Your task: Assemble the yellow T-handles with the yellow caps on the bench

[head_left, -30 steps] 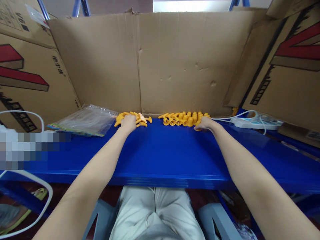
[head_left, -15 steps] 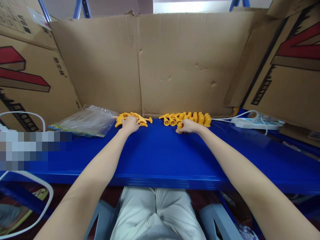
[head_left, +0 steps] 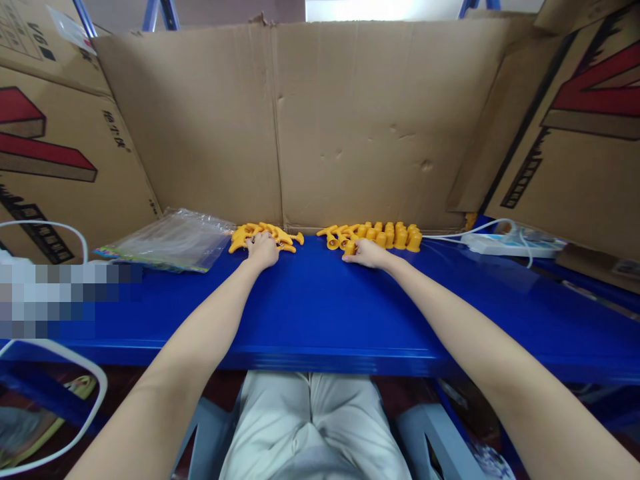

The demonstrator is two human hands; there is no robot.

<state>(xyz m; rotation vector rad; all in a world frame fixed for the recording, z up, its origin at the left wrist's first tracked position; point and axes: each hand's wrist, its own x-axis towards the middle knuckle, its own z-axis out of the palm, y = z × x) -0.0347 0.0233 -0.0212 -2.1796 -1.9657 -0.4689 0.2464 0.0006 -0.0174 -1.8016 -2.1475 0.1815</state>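
Note:
At the left of centre, my left hand (head_left: 263, 251) has its fingers curled down onto a pile of yellow curved plastic pieces (head_left: 240, 236), closed on one of them; the fingertips are partly hidden. My right hand (head_left: 370, 253) grips a small yellow cup-shaped piece (head_left: 351, 248) low over the table. Just behind that hand are several upright yellow cup-shaped pieces (head_left: 400, 237) in rows. Beside them, to the left, lie yellow pieces with a round socket and a thin arm (head_left: 332, 241).
A blue table (head_left: 310, 307) stretches before me, with a cardboard wall (head_left: 360, 120) along its back. Clear plastic bags (head_left: 170, 243) lie on the left. A white power strip (head_left: 515, 246) with cables sits at right. Printed cartons (head_left: 575, 180) stand at both sides.
My right hand has moved a little to the left with the yellow cup-shaped piece. My left hand stays over the curved pieces, its fingers shifted slightly.

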